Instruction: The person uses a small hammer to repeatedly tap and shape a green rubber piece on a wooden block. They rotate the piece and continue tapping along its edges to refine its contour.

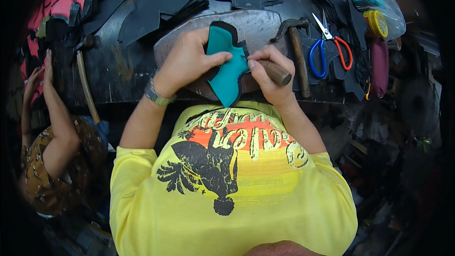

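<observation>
My left hand pinches a teal cut piece with a black edge and presses it against a grey stone slab on the dark workbench. My right hand is closed around a tool with a brown wooden handle, its working end hidden at the piece's right edge. A metal watch sits on my left wrist. The piece's lower tip hangs over the bench's near edge above my yellow shirt.
A hammer lies right of the slab, beside scissors with one blue and one red handle. Stacks of black cut pieces cover the back. A yellow round tin stands at right. Another person's arm reaches up at left.
</observation>
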A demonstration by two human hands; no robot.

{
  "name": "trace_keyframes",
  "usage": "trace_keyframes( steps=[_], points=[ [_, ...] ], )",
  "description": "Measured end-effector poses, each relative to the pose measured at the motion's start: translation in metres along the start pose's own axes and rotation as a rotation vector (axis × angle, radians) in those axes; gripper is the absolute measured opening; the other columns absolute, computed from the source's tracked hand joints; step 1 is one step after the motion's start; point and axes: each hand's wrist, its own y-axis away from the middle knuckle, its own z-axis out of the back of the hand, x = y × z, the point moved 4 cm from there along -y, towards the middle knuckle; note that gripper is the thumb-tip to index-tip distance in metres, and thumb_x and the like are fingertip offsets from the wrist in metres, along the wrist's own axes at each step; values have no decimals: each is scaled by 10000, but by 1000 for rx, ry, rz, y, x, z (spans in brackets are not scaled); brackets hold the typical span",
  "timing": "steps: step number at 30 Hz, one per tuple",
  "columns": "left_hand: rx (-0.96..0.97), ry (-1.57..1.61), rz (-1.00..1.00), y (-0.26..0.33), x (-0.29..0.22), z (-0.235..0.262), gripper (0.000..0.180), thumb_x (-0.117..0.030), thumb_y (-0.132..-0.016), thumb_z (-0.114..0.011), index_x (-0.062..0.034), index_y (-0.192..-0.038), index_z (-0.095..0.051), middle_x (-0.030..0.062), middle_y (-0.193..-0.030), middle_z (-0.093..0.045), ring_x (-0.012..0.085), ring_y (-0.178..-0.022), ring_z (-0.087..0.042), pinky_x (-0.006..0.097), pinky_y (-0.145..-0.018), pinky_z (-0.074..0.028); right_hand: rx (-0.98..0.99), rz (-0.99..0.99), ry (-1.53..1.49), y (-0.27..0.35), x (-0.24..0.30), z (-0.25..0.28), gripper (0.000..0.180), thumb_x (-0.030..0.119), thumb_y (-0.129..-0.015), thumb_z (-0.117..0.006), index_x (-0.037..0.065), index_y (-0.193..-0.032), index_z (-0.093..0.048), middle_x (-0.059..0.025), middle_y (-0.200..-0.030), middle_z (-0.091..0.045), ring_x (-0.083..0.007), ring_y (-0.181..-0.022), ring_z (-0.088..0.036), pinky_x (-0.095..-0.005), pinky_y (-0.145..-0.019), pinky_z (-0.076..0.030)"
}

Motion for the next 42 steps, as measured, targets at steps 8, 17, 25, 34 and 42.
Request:
trace_keyframes(
  steps=[8, 17, 25, 34, 42],
  points=[
    [233, -168, -32, -29, -5, 12, 346, -240, -821, -881, 23, -999, -744, 61, -883, -759, 104, -760, -627, 299, -744, -545, 44, -135, -160, -4, -14, 5, 90, 91, -882, -722, 6, -889, -695, -53, -803, -712, -87, -707, -641, -259, -664, -501],
    [56, -99, -88, 8, -9, 1, 295, -186, -825, -807, 27, -1021, -752, 204, -943, -740, 389, -821, -706, 410, -761, -559, 47, -15, -72, 3, -8, 1, 79, 63, -884, -715, -11, -886, -687, -82, -804, -706, -136, -708, -679, -286, -667, -522],
    [-60, -178, -141, 29, -9, -13, 306, -96, -890, -788, -42, -1191, -769, 117, -1033, -754, 250, -916, -751, 336, -828, -572, 52, -4, -87, 5, -10, 0, 79, 67, -888, -716, -7, -902, -693, -90, -828, -709, -147, -716, -682, -280, -677, -521],
    [-91, -299, -258, 30, -14, -22, 310, -68, -907, -751, -111, -1214, -769, 105, -957, -692, 306, -843, -723, 372, -770, -588, -49, -328, -395, 4, -22, 12, 109, 77, -917, -716, 4, -997, -706, -58, -877, -733, -108, -754, -661, -241, -725, -521],
    [-62, -370, -292, 35, -21, -27, 405, -22, -865, -767, -93, -1262, -728, 101, -976, -661, 303, -839, -715, 377, -744, -596, -83, -200, -372, 3, -23, 13, 182, 57, -934, -699, -23, -1092, -654, -126, -964, -754, -136, -861, -721, -278, -805, -573]
  ],
)
